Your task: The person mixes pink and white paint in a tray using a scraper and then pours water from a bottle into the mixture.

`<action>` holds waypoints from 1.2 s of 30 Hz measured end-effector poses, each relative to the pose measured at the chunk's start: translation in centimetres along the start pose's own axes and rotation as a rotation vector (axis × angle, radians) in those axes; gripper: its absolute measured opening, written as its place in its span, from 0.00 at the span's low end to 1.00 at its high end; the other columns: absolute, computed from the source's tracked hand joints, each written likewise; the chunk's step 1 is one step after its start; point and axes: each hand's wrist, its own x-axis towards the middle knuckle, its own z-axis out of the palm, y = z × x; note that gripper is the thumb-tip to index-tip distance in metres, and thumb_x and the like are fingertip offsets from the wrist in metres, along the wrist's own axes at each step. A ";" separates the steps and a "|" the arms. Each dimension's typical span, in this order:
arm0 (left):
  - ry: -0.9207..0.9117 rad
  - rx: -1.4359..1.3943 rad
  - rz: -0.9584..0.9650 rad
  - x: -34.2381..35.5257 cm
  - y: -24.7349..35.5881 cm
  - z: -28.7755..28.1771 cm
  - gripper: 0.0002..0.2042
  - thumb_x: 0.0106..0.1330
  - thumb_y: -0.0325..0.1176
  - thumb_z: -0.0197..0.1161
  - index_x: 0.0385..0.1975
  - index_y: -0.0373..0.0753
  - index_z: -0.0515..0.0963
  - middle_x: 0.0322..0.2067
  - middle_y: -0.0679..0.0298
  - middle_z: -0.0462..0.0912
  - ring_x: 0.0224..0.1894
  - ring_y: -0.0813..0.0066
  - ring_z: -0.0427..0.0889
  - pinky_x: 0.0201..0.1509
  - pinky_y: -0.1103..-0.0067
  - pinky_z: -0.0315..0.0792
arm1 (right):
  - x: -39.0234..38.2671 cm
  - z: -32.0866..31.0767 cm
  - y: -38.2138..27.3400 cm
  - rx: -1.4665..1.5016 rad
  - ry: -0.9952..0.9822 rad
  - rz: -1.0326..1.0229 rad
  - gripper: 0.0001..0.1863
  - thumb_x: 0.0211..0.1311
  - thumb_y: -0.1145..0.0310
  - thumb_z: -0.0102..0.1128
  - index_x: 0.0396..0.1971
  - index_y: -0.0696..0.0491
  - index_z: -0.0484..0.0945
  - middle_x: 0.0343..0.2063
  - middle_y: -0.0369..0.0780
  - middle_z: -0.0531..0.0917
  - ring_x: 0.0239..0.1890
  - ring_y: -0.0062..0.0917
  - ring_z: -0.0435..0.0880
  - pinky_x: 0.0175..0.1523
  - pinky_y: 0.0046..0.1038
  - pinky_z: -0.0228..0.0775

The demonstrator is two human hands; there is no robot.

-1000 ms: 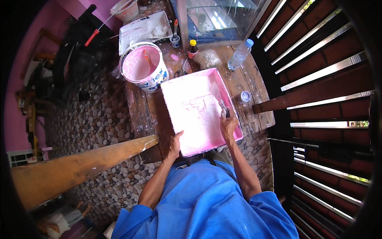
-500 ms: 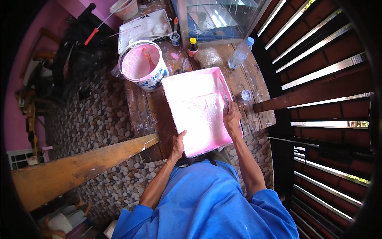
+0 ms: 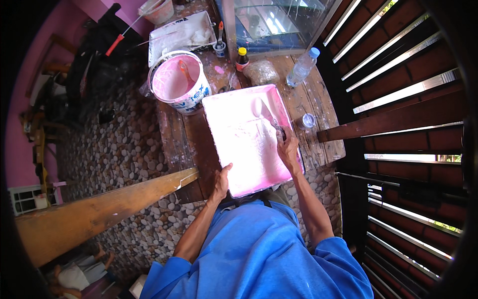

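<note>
A paint tray [image 3: 244,149] coated in pale pink paint lies in front of me, its near end by my waist. The fingers of my left hand [image 3: 222,183] are around its left edge near the close corner, thumb over the rim. My right hand [image 3: 288,148] grips the dark handle of a spoon-like tool [image 3: 269,117] over the tray's right half. Pale paint covers the tool's rounded end, and glare blurs its exact shape. Beyond the tray's far left corner stands a white bucket [image 3: 191,105], pink with paint inside, with a paintbrush [image 3: 186,73] leaning in it.
The wooden table [image 3: 318,92] holds a water bottle [image 3: 302,67], a small dark bottle [image 3: 242,60], a clear bag [image 3: 261,73] and a little cup [image 3: 307,120]. A glass-paned frame [image 3: 274,52] stands behind. A wooden beam [image 3: 109,212] juts in from the left; slatted boards [image 3: 408,132] line the right.
My right hand has moved slightly left and nearer me. The tool's painted end now shows clearly over the far right part of the tray. My left hand stays on the tray's edge.
</note>
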 end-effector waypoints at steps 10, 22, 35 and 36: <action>-0.031 -0.042 0.031 -1.0 1.8 0.3 0.27 0.63 0.46 0.53 0.46 0.21 0.75 0.45 0.51 0.80 0.48 0.68 0.77 0.54 0.76 0.68 | 0.8 -0.2 -1.6 -0.059 -0.004 0.000 0.12 0.60 0.74 0.53 0.42 0.61 0.76 0.36 0.53 0.80 0.37 0.47 0.80 0.45 0.38 0.71; -0.136 -0.264 -0.115 0.7 -1.8 -1.0 0.26 0.65 0.46 0.52 0.51 0.25 0.73 0.51 0.55 0.76 0.54 0.70 0.73 0.60 0.77 0.63 | 0.2 0.6 -2.4 -0.069 0.028 0.052 0.11 0.60 0.72 0.55 0.40 0.59 0.77 0.33 0.51 0.80 0.35 0.44 0.79 0.43 0.38 0.69; -0.130 -0.129 -0.136 -0.2 0.7 0.0 0.33 0.69 0.50 0.44 0.63 0.26 0.57 0.67 0.52 0.55 0.70 0.66 0.50 0.72 0.77 0.41 | -1.9 6.3 -3.4 0.005 -0.040 0.067 0.13 0.60 0.69 0.55 0.41 0.61 0.76 0.29 0.51 0.80 0.29 0.37 0.80 0.38 0.33 0.71; -0.131 -0.127 -0.139 -0.5 1.2 0.2 0.33 0.69 0.50 0.44 0.63 0.26 0.57 0.67 0.52 0.55 0.70 0.66 0.50 0.72 0.77 0.41 | -2.0 6.5 -3.7 0.079 -0.164 0.097 0.13 0.60 0.69 0.55 0.41 0.61 0.77 0.30 0.51 0.81 0.30 0.37 0.81 0.39 0.34 0.71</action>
